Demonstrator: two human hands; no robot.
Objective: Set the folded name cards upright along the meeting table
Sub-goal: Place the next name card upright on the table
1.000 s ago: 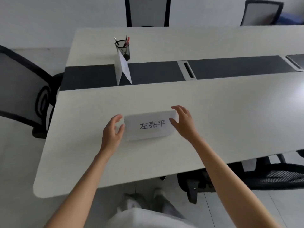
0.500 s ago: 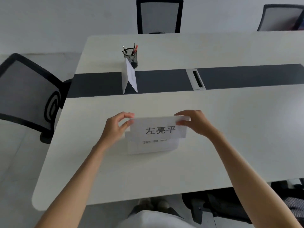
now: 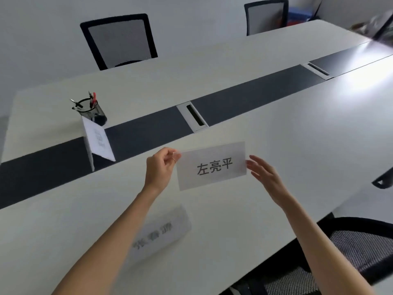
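A white name card with black characters hangs in the air above the table, its printed face toward me. My left hand pinches its upper left corner between thumb and fingers. My right hand is just off the card's right edge, fingers straight and spread; I cannot tell if they touch it. Another name card lies flat on the table near me, partly under my left forearm. A folded name card stands upright like a tent on the dark centre strip at the left.
A mesh pen cup with pens stands behind the upright card. A cable hatch sits in the dark strip. Office chairs stand at the far side, far right and near right.
The top card went from lying on the table to held up in the air, uncovering the card beneath. My right hand has let go and opened. The view swung to the right.
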